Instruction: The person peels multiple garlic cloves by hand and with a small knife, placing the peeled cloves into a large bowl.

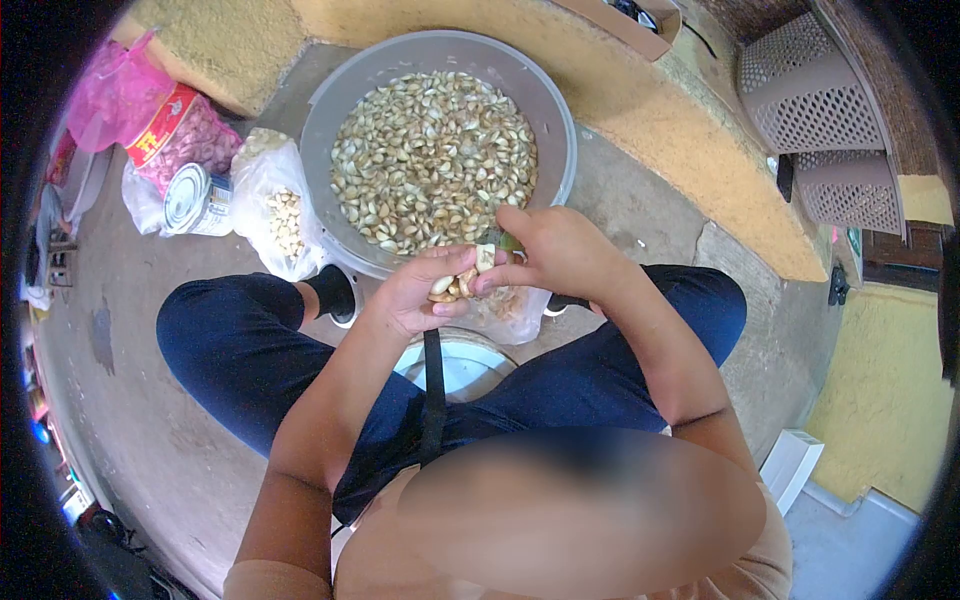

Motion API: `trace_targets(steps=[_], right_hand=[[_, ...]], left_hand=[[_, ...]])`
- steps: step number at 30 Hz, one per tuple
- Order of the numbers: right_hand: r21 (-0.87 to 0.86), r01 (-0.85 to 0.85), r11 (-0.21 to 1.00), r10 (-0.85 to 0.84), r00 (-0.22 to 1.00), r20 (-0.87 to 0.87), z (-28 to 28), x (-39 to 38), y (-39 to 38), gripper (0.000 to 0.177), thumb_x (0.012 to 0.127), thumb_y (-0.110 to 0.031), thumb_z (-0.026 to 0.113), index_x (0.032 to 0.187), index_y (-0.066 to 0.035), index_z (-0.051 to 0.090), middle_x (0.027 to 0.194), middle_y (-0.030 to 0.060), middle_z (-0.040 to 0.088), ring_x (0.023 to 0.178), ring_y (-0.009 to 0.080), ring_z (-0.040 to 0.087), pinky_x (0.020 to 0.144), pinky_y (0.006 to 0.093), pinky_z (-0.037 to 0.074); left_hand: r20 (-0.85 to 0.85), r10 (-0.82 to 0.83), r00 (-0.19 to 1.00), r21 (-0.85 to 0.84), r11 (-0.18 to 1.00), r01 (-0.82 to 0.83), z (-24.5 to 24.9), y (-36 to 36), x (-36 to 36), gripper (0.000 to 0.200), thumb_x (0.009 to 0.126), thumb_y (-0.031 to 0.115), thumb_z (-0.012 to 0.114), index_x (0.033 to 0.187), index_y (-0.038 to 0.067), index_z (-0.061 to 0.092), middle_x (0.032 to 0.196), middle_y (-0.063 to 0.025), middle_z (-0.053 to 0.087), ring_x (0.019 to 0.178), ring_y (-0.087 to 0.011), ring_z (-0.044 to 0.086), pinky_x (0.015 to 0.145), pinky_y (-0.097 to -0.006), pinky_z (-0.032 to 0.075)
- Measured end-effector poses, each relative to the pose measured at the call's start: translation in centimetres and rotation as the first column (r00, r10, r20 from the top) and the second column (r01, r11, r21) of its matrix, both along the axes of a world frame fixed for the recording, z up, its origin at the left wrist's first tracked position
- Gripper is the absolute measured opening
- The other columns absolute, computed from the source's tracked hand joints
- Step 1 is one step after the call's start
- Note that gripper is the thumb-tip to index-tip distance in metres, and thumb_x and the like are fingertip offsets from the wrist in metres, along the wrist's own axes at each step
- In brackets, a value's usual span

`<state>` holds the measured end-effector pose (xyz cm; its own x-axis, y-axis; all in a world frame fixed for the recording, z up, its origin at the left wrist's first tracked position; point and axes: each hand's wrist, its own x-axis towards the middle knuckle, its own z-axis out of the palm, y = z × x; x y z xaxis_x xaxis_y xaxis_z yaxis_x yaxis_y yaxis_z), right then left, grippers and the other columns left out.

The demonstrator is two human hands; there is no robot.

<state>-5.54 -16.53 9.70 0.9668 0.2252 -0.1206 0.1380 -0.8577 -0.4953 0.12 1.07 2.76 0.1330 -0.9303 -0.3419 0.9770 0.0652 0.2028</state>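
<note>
My left hand (415, 290) is curled around several garlic cloves (450, 288), held just above the near rim of a large grey basin (315, 130). Beside it, my right hand (565, 250) grips what looks like a small knife (486, 258), with a pale flat part and a bit of green showing; the fingers hide most of it. The two hands nearly touch at the cloves. Inside the basin, many unpeeled-looking garlic cloves (430, 160) sit in liquid. Below my right hand lies a clear plastic bag (515, 318) with brownish skins.
Left of the basin stands a plastic bag of pale cloves (285, 225), with a tin can (195, 200) and a pink mesh sack (195, 145) beyond. A low yellow ledge (640, 125) curves behind the basin. Perforated grey plastic containers (810, 90) are at upper right.
</note>
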Motion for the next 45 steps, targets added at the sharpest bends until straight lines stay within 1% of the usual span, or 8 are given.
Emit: trace_targets(steps=[5, 8, 11, 17, 26, 29, 41, 45], right_hand=[[0.001, -0.016, 1.0, 0.016, 0.999, -0.031, 0.1, 0.1, -0.1, 0.054, 0.068, -0.055, 0.055, 0.074, -0.003, 0.047, 0.059, 0.0176, 0.055, 0.059, 0.0359, 0.056, 0.055, 0.0426, 0.044], [-0.011, -0.032, 0.999, 0.031, 0.999, -0.037, 0.0, 0.1, -0.1, 0.052, 0.07, -0.054, 0.054, 0.075, -0.003, 0.047, 0.06, 0.0182, 0.055, 0.06, 0.0358, 0.056, 0.055, 0.0433, 0.044], [-0.02, -0.024, 1.0, 0.023, 0.999, -0.043, -0.3, 0.1, -0.1, 0.05, 0.072, -0.053, 0.052, 0.077, -0.003, 0.048, 0.06, 0.0188, 0.055, 0.06, 0.0358, 0.056, 0.055, 0.0438, 0.044], [-0.017, -0.014, 1.0, 0.013, 0.999, -0.037, -0.4, 0.2, 0.0, 0.048, 0.073, -0.051, 0.052, 0.077, -0.003, 0.047, 0.062, 0.0178, 0.054, 0.061, 0.0354, 0.055, 0.054, 0.0418, 0.042], [-0.054, -0.043, 0.998, 0.042, 0.999, -0.026, -0.6, 0.4, -0.1, 0.04, 0.078, -0.046, 0.046, 0.091, -0.009, 0.05, 0.062, 0.0169, 0.056, 0.06, 0.0347, 0.057, 0.054, 0.0445, 0.044], [-0.037, -0.045, 0.998, 0.046, 0.999, 0.021, -0.8, 0.4, -0.1, 0.039, 0.078, -0.045, 0.046, 0.09, -0.009, 0.051, 0.06, 0.0168, 0.055, 0.059, 0.0344, 0.056, 0.053, 0.0444, 0.044], [-0.028, -0.014, 1.0, 0.017, 0.996, 0.086, -1.1, 0.2, 0.0, 0.038, 0.077, -0.046, 0.046, 0.081, -0.009, 0.053, 0.053, 0.0157, 0.052, 0.053, 0.0344, 0.054, 0.048, 0.044, 0.042], [-0.036, -0.008, 0.999, 0.012, 0.996, 0.089, -1.1, 0.2, 0.1, 0.037, 0.078, -0.044, 0.048, 0.072, -0.007, 0.053, 0.055, 0.0125, 0.053, 0.054, 0.0313, 0.054, 0.047, 0.04, 0.039]], left_hand=[[-0.037, 0.013, 0.999, 0.024, 1.0, -0.012, 0.0, -0.1, -0.1, 0.034, 0.082, 0.019, 0.052, 0.101, -0.009, 0.047, 0.072, -0.0101, 0.05, 0.045, -0.0067, 0.043, 0.031, -0.0132, 0.032], [-0.054, -0.001, 0.999, -0.057, 0.998, -0.002, -1.1, -0.1, 0.1, 0.03, 0.082, 0.018, 0.051, 0.097, -0.007, 0.047, 0.072, -0.009, 0.05, 0.05, -0.0072, 0.045, 0.031, -0.013, 0.032], [-0.031, 0.066, 0.997, 0.034, 0.997, -0.065, -0.1, -0.2, -0.1, 0.026, 0.082, 0.018, 0.051, 0.095, -0.005, 0.047, 0.072, -0.008, 0.049, 0.056, -0.0078, 0.047, 0.032, -0.0129, 0.032], [-0.132, 0.086, 0.988, -0.005, 0.996, -0.087, -0.5, -0.1, -0.1, 0.023, 0.082, 0.016, 0.052, 0.097, 0.0, 0.046, 0.073, -0.0073, 0.049, 0.059, -0.0078, 0.047, 0.032, -0.0132, 0.033], [-0.253, 0.149, 0.956, 0.031, 0.989, -0.146, 0.1, -0.4, -0.2, 0.022, 0.082, 0.014, 0.051, 0.096, 0.0, 0.04, 0.077, -0.0095, 0.043, 0.068, -0.0113, 0.044, 0.03, -0.0129, 0.034], [-0.248, 0.133, 0.96, -0.009, 0.99, -0.14, -0.3, -0.3, -0.1, 0.026, 0.081, 0.013, 0.052, 0.102, 0.0, 0.041, 0.077, -0.0081, 0.045, 0.067, -0.0095, 0.047, 0.034, -0.0131, 0.034], [-0.28, 0.118, 0.953, -0.039, 0.99, -0.134, -0.1, -0.3, -0.2, 0.023, 0.082, 0.012, 0.051, 0.099, 0.001, 0.041, 0.08, -0.0071, 0.045, 0.072, -0.0101, 0.046, 0.034, -0.0132, 0.033], [-0.266, 0.156, 0.951, -0.003, 0.987, -0.163, -0.1, -0.5, -0.3, 0.022, 0.082, 0.013, 0.051, 0.099, 0.001, 0.042, 0.078, -0.0067, 0.045, 0.07, -0.0104, 0.046, 0.034, -0.0135, 0.032]])
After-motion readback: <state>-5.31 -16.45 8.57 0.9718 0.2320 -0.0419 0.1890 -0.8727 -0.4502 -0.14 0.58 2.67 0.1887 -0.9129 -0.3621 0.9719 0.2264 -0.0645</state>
